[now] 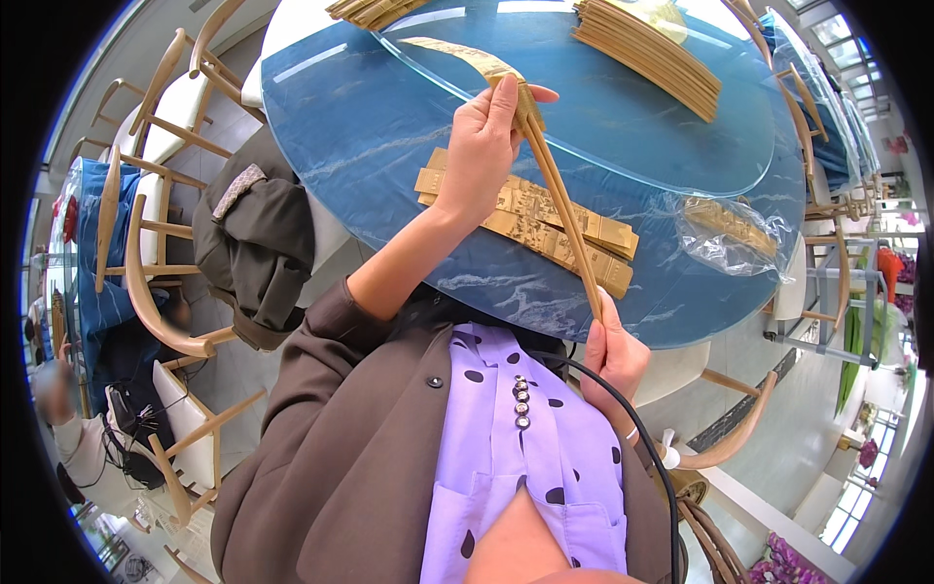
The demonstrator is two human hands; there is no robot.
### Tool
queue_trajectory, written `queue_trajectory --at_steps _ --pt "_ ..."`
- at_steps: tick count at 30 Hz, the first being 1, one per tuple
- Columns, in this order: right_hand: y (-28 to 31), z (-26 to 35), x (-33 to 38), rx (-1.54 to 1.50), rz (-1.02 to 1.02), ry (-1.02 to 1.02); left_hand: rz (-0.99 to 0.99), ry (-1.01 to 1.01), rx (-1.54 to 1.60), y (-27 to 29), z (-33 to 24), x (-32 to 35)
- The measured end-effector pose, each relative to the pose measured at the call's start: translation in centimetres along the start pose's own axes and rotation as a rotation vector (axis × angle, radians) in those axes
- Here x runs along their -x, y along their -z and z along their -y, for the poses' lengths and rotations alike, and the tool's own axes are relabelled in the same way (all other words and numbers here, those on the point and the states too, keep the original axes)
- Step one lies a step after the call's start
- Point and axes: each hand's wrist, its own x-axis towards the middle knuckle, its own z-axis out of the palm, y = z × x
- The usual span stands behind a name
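My left hand (489, 146) is raised over the table and pinches a long gold strip, which looks like folded printed paper, between thumb and fingers. One end of the gold strip (562, 200) curves away past that hand to the far left. Its narrow folded length slants down to my right hand (617, 355), whose thumb and fingers grip the near end by the table's edge. Beneath the strip, several flat gold printed strips (530, 229) lie overlapping on the blue tabletop. My left wrist partly covers them.
The round table (370, 185) has a blue cover and a raised glass disc (681, 161). Stacked gold strips (652, 58) lie on it at the far right, more (375, 12) at the far left. A clear plastic bag (730, 234) holds gold pieces. A dark coat (258, 234) drapes a chair. A black cable (642, 419) crosses my front.
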Motion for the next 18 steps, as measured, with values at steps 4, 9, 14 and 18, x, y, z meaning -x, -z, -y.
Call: queue_trajectory --at_steps 4,9,14,18 --pt "-0.3 0.5 -0.2 0.105 0.016 0.015 0.008 0.045 0.054 0.0 0.3 0.1" --pt "0.3 0.3 -0.2 0.015 0.04 -0.065 -0.011 0.129 0.114 0.1 0.6 0.9" --pt "0.7 0.4 -0.4 0.028 0.009 -0.011 0.057 0.23 0.104 0.8 2.2 2.0" --pt "0.9 0.5 -0.7 0.087 0.044 0.004 0.034 0.273 0.163 1.0 2.6 2.6"
